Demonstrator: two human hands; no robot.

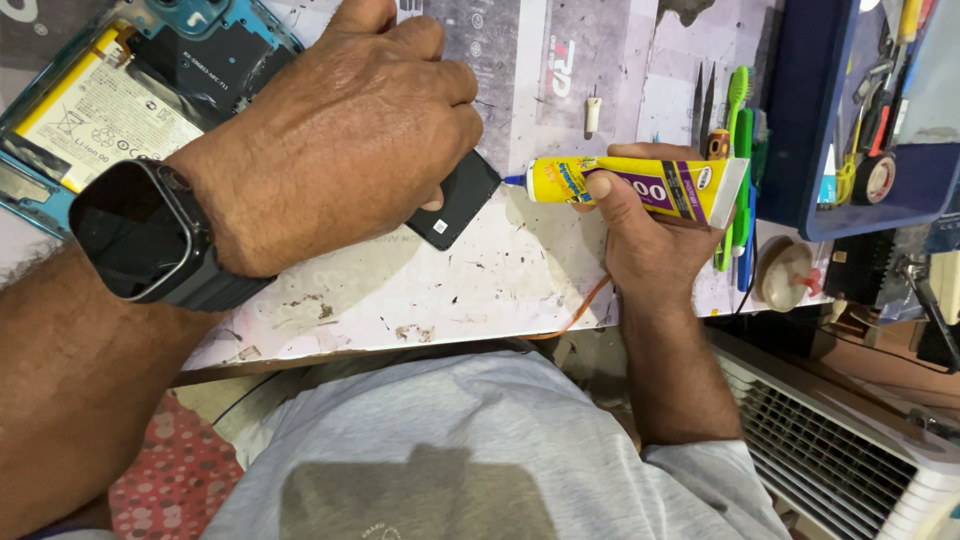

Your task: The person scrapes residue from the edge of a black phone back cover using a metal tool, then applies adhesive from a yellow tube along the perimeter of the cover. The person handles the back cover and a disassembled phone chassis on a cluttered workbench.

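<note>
Here the left hand [350,130] presses closed on a black panel [455,200] lying on the table [500,280]; the right hand [640,225] grips a yellow tube [630,185], its tip just beside the panel.

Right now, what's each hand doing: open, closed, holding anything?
Left hand: closed, pressing down on a small black panel on the work mat.
Right hand: closed around a yellow glue tube, nozzle pointing at the panel.
</note>
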